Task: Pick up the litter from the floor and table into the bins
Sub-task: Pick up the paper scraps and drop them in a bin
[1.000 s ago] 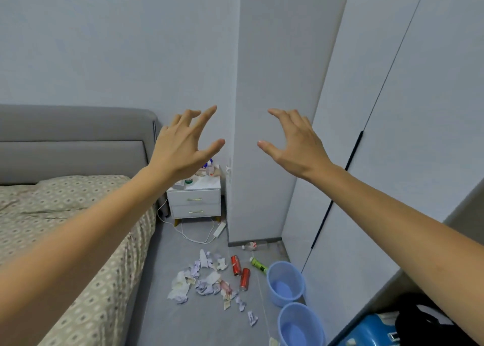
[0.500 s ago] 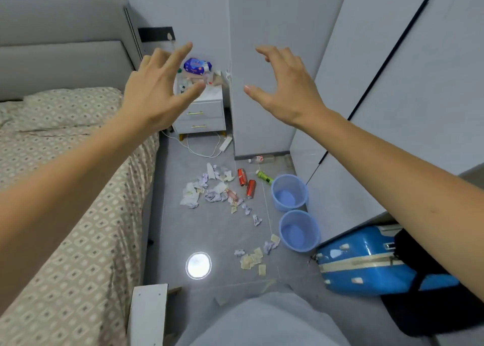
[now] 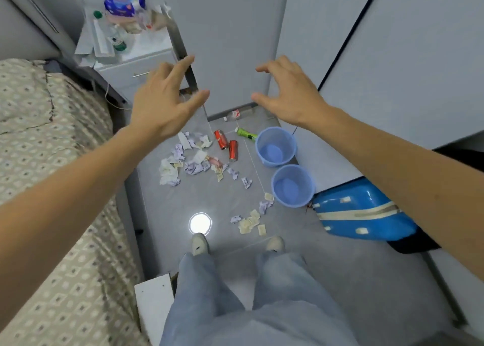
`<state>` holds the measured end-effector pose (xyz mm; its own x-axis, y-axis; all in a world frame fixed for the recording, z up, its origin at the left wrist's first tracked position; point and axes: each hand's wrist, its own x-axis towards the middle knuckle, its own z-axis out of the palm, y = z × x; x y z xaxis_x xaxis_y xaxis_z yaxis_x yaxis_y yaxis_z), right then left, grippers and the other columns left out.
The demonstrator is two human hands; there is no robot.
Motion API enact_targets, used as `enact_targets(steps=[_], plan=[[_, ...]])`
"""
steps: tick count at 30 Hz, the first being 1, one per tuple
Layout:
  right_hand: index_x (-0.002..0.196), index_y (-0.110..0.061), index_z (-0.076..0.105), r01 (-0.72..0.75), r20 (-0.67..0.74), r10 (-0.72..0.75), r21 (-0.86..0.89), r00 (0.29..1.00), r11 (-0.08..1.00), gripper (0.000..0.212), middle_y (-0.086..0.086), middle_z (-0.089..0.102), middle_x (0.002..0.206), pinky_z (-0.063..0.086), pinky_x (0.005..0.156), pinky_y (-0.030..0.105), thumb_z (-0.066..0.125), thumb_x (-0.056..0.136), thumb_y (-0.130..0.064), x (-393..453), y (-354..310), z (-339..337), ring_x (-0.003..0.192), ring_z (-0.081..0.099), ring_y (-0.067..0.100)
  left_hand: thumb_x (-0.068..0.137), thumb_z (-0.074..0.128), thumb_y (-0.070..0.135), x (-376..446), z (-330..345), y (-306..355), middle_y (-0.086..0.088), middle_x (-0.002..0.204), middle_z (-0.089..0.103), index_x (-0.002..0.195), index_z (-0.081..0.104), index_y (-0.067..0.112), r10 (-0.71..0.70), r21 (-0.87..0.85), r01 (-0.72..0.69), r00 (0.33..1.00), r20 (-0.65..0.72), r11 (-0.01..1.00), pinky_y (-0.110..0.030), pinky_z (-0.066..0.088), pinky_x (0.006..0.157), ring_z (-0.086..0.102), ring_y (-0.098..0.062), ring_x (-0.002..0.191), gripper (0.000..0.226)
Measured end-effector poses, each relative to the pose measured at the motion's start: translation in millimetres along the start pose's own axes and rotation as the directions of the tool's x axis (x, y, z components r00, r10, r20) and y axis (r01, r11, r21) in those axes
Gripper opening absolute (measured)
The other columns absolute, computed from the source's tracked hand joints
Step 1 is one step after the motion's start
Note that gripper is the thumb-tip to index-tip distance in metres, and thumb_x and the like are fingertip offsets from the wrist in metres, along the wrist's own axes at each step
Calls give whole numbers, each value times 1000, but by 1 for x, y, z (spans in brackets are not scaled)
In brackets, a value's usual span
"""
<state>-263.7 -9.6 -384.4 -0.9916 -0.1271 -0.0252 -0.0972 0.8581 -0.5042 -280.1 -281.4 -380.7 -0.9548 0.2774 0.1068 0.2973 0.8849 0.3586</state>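
Left hand (image 3: 162, 104) and right hand (image 3: 288, 96) raised, fingers spread wide, holding nothing. Below: crumpled paper (image 3: 188, 159), two red cans (image 3: 226, 145) mid-floor; two blue bins (image 3: 284, 170) against wardrobe-side floor edge. Risk — paper scraps (image 3: 250, 223) by shoes (image 3: 200, 243) trodden, overlooked; cans rolling if nudged.

Two pale blue bins (image 3: 276, 146) (image 3: 292, 185) at the right. Two red soda cans (image 3: 221, 139) (image 3: 233, 150) and a green bottle (image 3: 246, 134) just left of the far bin. White, lilac and cream crumpled papers (image 3: 183, 162) on the grey floor (image 3: 230, 251). Beige bedspread (image 3: 52, 188) with a small diamond pattern, left. Bright blue suitcase (image 3: 361, 212) with cream stripes, right. White nightstand (image 3: 136, 57), far left. Faded blue jeans (image 3: 209, 293), near.
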Motion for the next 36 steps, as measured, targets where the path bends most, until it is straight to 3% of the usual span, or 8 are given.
enact_targets(steps=[4, 9, 14, 18, 22, 25, 30, 36], plan=[[138, -18, 54, -149, -8, 149, 43, 989, 988, 54, 8, 54, 132, 43, 105, 39, 66, 92, -42, 5, 43, 73, 123, 51, 28, 95, 44, 65, 26, 84, -36, -14, 136, 50, 156, 28, 31, 46, -53, -39, 989, 138, 998, -48, 43, 92, 48, -35, 124, 71], [134, -15, 57, -254, 9, 255, 146, 967, 956, 45, 8, 56, 131, 45, 102, 43, 67, 92, -29, -6, 90, 205, 120, 55, 28, 95, 50, 59, 17, 217, -80, -10, 136, 52, 154, 36, 28, 95, -105, -76, 975, 199, 992, -47, 44, 96, 47, -33, 128, 68], [126, -19, 59, -268, -24, 284, 259, 959, 928, 35, -1, 60, 123, 50, 94, 41, 63, 93, -26, -53, 156, 363, 116, 58, 16, 92, 52, 58, -41, 382, -116, -7, 128, 55, 150, 41, 25, 106, -168, -66, 964, 244, 984, -47, 47, 93, 50, -32, 121, 68], [124, -23, 59, -301, 54, 298, 272, 953, 914, 33, -5, 59, 119, 51, 91, 42, 61, 91, -25, -124, 225, 506, 112, 60, 18, 93, 56, 54, -119, 529, -142, -2, 131, 54, 150, 41, 31, 48, -188, 17, 941, 335, 982, -46, 48, 91, 50, -28, 122, 63], [125, -20, 59, -369, 159, 344, 178, 925, 912, 38, 0, 58, 126, 48, 95, 44, 65, 87, -17, -188, 299, 628, 118, 53, 28, 90, 53, 59, -195, 656, -169, 4, 133, 54, 147, 42, 39, -78, -197, 175, 903, 422, 965, -41, 48, 87, 50, -23, 121, 61], [133, -22, 57, -416, 212, 391, 94, 896, 904, 52, 4, 53, 134, 49, 96, 47, 68, 83, -12, -208, 356, 697, 119, 50, 34, 87, 53, 60, -232, 736, -186, 4, 136, 51, 146, 44, 40, -97, -151, 195, 866, 491, 969, -41, 49, 88, 48, -24, 125, 64], [140, -21, 54, -385, 188, 388, -52, 902, 921, 64, 11, 46, 143, 49, 99, 52, 61, 79, -4, -201, 432, 769, 130, 39, 40, 84, 60, 63, -272, 843, -211, -2, 147, 37, 149, 33, 41, -166, 33, 192, 740, 652, 981, -50, 48, 97, 36, -30, 136, 73], [143, -32, 47, -242, 256, 273, -148, 927, 959, 71, 6, 34, 155, 49, 99, 55, 66, 78, -11, -165, 460, 816, 142, 25, 42, 64, 71, 72, -291, 902, -217, -3, 146, 30, 144, 30, 46, -88, 96, 37, 785, 613, 995, -50, 52, 85, 35, -31, 132, 94]])
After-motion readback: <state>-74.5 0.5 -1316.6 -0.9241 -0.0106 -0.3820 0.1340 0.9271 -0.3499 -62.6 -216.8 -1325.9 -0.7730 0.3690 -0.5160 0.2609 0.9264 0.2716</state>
